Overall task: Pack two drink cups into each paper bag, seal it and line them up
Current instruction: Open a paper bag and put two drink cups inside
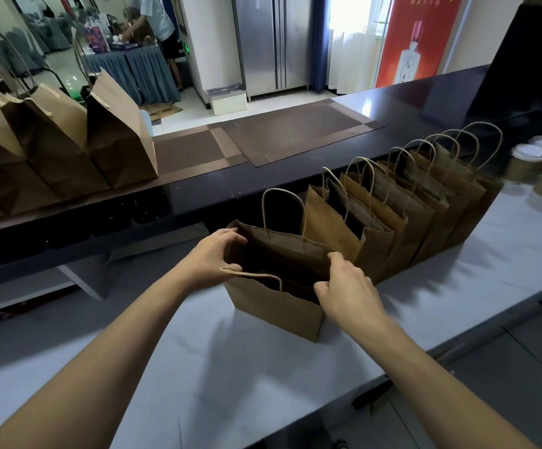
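Both hands are on the nearest paper bag [272,306], standing on the white counter [230,377]: left hand [213,257] pinches the left end of the rim, right hand [344,286] grips the right end, mouth spread open and looks empty, though the bottom is too dark to be sure. Cups [527,163] sit well apart at the far right past the row of open bags [392,215]; sealed bags [68,140] are lined up on the upper ledge at left. Risk, as I read it: let go with both hands to fetch cups and the mouth may sag shut or the light bag tip, and the near handle [253,277] flopped over the opening could snag a cup going in.
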Action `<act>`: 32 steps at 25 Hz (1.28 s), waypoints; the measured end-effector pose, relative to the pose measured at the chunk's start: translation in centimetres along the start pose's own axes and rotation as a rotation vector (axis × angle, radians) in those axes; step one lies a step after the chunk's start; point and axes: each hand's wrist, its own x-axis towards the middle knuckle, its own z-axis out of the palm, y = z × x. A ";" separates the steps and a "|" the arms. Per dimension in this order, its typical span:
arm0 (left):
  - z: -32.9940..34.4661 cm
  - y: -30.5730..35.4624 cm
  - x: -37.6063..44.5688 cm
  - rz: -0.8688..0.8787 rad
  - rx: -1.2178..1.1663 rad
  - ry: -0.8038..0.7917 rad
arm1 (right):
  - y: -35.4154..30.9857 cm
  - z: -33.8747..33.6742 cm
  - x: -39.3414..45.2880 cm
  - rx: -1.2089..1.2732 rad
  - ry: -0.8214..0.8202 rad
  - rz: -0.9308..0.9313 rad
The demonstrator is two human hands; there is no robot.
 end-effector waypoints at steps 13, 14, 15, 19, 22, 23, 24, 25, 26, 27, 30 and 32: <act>2.2 2.5 -4.9 0.078 -0.008 -0.031 | 3.0 -1.8 -2.8 0.005 0.098 -0.036; 2.6 2.8 -5.1 0.083 0.002 -0.034 | 3.3 -2.0 -3.2 0.004 0.102 -0.027; 2.8 3.0 -5.5 0.085 0.005 -0.024 | 3.5 -2.2 -3.5 0.008 0.100 -0.027; 4.1 3.7 -6.5 0.126 -0.029 0.007 | 4.4 -3.1 -4.5 0.011 0.114 -0.021; 5.3 4.7 -7.0 0.174 -0.036 0.029 | 5.5 -4.0 -5.2 0.010 0.123 0.000; 5.7 5.1 -7.1 0.187 -0.025 0.031 | 5.9 -4.4 -5.3 0.012 0.121 0.007; 6.0 5.6 -7.2 0.199 -0.019 0.033 | 6.3 -4.8 -5.5 0.015 0.122 0.015; 6.3 6.2 -7.2 0.214 -0.020 0.035 | 6.8 -5.2 -5.6 0.015 0.124 0.020; 6.7 6.8 -7.3 0.231 -0.024 0.036 | 7.4 -5.7 -5.7 0.014 0.128 0.027; 7.1 7.6 -7.2 0.245 -0.028 0.037 | 8.2 -6.2 -5.9 0.017 0.129 0.034; 8.4 10.1 -7.1 0.258 -0.031 0.029 | 10.5 -7.5 -6.2 0.024 0.116 0.061; 9.6 12.1 -6.9 0.252 -0.029 0.013 | 12.4 -8.6 -6.5 0.017 0.118 0.077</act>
